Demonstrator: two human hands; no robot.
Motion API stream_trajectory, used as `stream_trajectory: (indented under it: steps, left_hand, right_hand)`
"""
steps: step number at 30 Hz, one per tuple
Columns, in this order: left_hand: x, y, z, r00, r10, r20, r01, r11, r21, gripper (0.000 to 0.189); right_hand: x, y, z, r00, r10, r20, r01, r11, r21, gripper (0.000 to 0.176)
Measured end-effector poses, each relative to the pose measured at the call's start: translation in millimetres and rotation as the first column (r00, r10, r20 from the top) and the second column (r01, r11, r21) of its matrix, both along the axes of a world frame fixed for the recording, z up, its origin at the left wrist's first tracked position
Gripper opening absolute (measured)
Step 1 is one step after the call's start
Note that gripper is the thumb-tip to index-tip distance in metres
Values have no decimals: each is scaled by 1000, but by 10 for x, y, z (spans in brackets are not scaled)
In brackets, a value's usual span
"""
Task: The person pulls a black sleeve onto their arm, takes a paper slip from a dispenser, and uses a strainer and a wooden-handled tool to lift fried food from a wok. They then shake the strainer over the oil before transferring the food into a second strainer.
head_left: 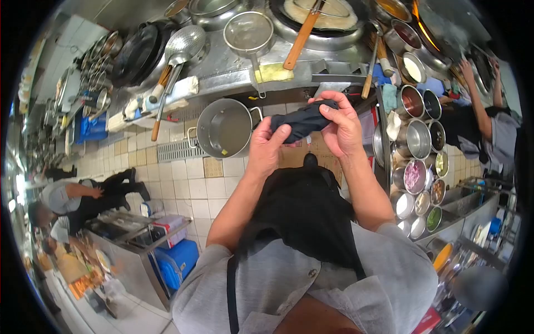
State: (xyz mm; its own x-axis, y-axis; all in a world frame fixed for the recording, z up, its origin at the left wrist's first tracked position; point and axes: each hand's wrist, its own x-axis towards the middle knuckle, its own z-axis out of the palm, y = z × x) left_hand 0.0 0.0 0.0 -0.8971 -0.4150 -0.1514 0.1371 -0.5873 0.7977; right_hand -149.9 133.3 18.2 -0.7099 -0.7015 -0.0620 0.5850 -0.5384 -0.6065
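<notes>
A dark, bunched cloth (pixel 300 123) is stretched between my two hands in front of my body. My left hand (pixel 267 146) grips its left end, thumb on top. At the right end, my right hand (pixel 342 127) pinches the cloth between thumb and fingers. A deep metal pot (pixel 225 129) with two side handles stands just left of my left hand, a small yellow-green piece lying inside it. Below my hands is the black apron (pixel 300 209) that I wear.
A steel stove counter (pixel 214 72) runs ahead, bearing a perforated ladle (pixel 186 43), a strainer (pixel 248 33) and a wok (pixel 317 16). Several ingredient containers (pixel 414 139) line my right. One person (pixel 492 131) works at right; others (pixel 67 195) are at left. Flame (pixel 425 25) shows upper right.
</notes>
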Motion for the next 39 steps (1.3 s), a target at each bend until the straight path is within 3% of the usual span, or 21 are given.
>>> stream_trajectory:
  steps: [2, 3, 6, 9, 10, 13, 14, 20, 24, 27, 29, 31, 32, 35, 39]
  left_hand:
    - [89, -187, 89, 997, 80, -12, -81, 996, -42, 16]
    - [-72, -22, -28, 986, 94, -138, -92, 996, 14, 14]
    - [201, -412, 86, 968, 124, -219, -139, 989, -56, 9]
    - [313, -720, 69, 963, 18, -268, -20, 1000, -3, 9]
    - [382, -800, 129, 975, -26, -222, 35, 999, 37, 10]
    - [531, -981, 212, 987, -83, -141, 106, 980, 166, 10]
    - [579, -1072, 129, 984, -128, -126, 146, 979, 140, 18]
    - [948, -1162, -20, 928, -354, 115, 324, 920, 221, 30]
    - [1138, -1090, -249, 835, -548, 56, 503, 801, 325, 48]
    - [1239, -953, -342, 807, -562, 183, 527, 824, 207, 47]
    - [1335, -827, -496, 862, -477, 172, 506, 820, -268, 41]
    - [1555, -700, -359, 888, -453, 74, 392, 664, -637, 36]
    - [1664, -623, -235, 820, -572, 40, 522, 717, -461, 30]
    - [1941, -326, 45, 593, -805, -3, 776, 573, -264, 22]
    - [2108, -9, 0, 443, -896, 39, 896, 441, -43, 22]
  right_hand:
    - [64, -12, -37, 992, -109, -57, 113, 991, 77, 30]
    - [-87, 237, 57, 965, -148, -216, 191, 963, 191, 30]
    - [289, 25, -12, 900, -237, -365, 358, 881, 310, 28]
    - [707, -160, 44, 873, -255, -416, 428, 811, 398, 27]
    - [815, -192, 9, 933, -235, -273, 337, 838, 429, 25]
    - [1254, -228, 81, 964, -238, 117, 201, 943, 265, 24]
    - [1416, -234, 88, 955, -260, 143, 226, 950, 217, 24]
    - [2401, -282, 380, 886, -440, 143, 432, 898, 83, 34]
    - [2884, -110, 204, 835, -516, -192, 550, 775, 311, 37]
    - [3216, -110, 343, 763, -611, -209, 637, 657, 404, 30]
    - [3411, -59, 308, 705, -656, -270, 698, 577, 423, 27]
    - [3572, -6, 295, 661, -679, -321, 734, 494, 466, 28]
    - [3648, 5, 307, 644, -683, -344, 745, 457, 487, 27]
    - [3879, 27, 254, 632, -695, -344, 743, 417, 523, 28]
    - [4183, 144, 250, 585, -726, -361, 767, 350, 538, 30]
